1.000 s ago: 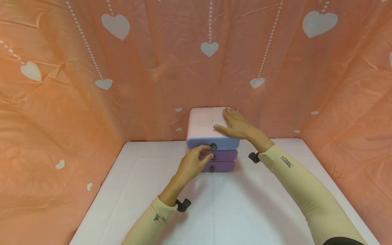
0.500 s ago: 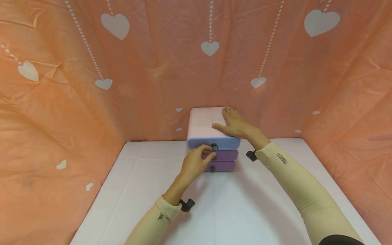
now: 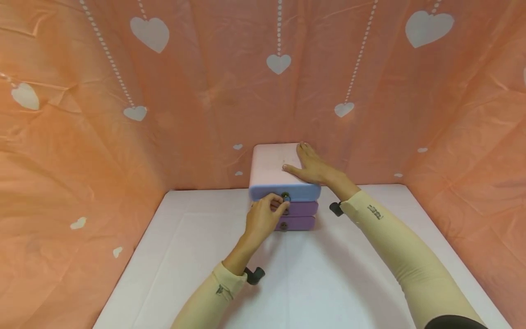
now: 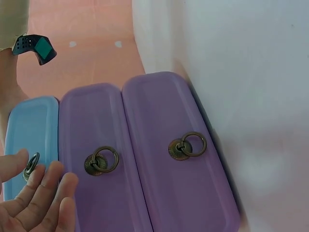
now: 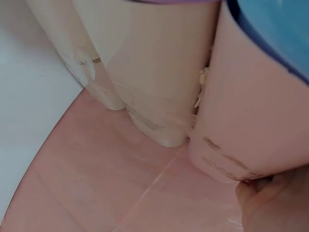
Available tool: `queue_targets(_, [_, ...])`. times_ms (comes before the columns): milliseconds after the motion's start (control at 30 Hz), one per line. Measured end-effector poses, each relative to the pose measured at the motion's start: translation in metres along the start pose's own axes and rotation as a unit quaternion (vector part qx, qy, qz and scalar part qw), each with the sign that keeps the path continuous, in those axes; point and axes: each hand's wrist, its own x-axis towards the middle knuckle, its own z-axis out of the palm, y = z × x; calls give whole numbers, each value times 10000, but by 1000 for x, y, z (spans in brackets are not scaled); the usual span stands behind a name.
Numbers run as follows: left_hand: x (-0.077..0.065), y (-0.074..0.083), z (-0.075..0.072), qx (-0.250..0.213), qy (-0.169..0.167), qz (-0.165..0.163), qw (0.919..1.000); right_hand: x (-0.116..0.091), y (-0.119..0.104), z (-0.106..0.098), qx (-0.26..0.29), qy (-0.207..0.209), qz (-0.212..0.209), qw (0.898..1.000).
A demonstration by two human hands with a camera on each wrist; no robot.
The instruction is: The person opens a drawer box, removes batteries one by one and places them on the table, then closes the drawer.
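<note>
A small stack of drawers with a pink top point(image 3: 271, 162) stands at the back of the table. Its top drawer point(image 3: 269, 192) has a blue front; the two purple drawers point(image 4: 166, 159) sit below it. My left hand point(image 3: 261, 219) is at the blue front, thumb and forefinger pinching its brass ring pull point(image 4: 33, 163), which is tipped outward between them. The other fingers stay half bent in front of the middle drawer. My right hand point(image 3: 310, 168) lies spread on the pink top's right side, fingertips at the rear edge point(image 5: 246, 186).
Brass ring pulls point(image 4: 188, 145) hang on both purple fronts. An orange sheet with white hearts point(image 3: 279, 64) forms the backdrop right behind the drawers and at both sides. A white cloth point(image 3: 312, 274) covers the table.
My left hand has shifted slightly right, its thumb and forefinger closing in on the blue drawer's ring pull. The right hand stays on the top, its forearm a little further left.
</note>
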Motion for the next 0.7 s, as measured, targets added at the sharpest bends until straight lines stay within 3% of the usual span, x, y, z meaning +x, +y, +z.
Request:
queue_targets(433, [1,-1,5,-154,35,-183,9997,-1,2,3,82,-109,103,9999])
queue_targets(700, [3,-5,7,-154,185,-59,9997,-3,0,-1,153,-134,105,9997])
